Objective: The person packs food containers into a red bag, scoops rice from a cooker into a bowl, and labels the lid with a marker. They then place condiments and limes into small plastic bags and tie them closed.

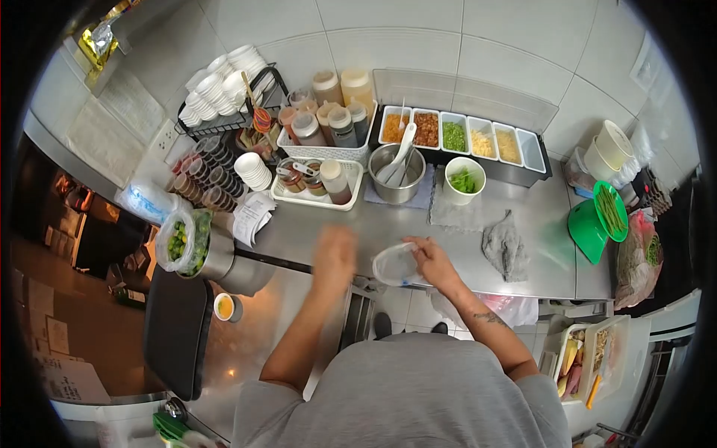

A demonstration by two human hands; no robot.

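Note:
My right hand (435, 263) is closed on the rim of a translucent round plastic container (393, 266), tilted over the front edge of the steel counter (366, 233). A small blue patch shows near its lower edge. My left hand (334, 252) is apart from it, to its left above the counter edge. Motion smears its fingers, so whether it holds anything cannot be made out. Beyond my hands stand a steel pot (396, 175) with a white-handled utensil in it and a white tub (464, 181) of green leaves.
Topping trays (484, 142) line the back wall, beside a basket of squeeze bottles (340, 127). A grey cloth (506, 246) lies on the right. Green scale-like stand (586, 224) holds green beans. On the left are a bag of limes (179, 243), a black tray (175, 328) and a small cup (225, 307).

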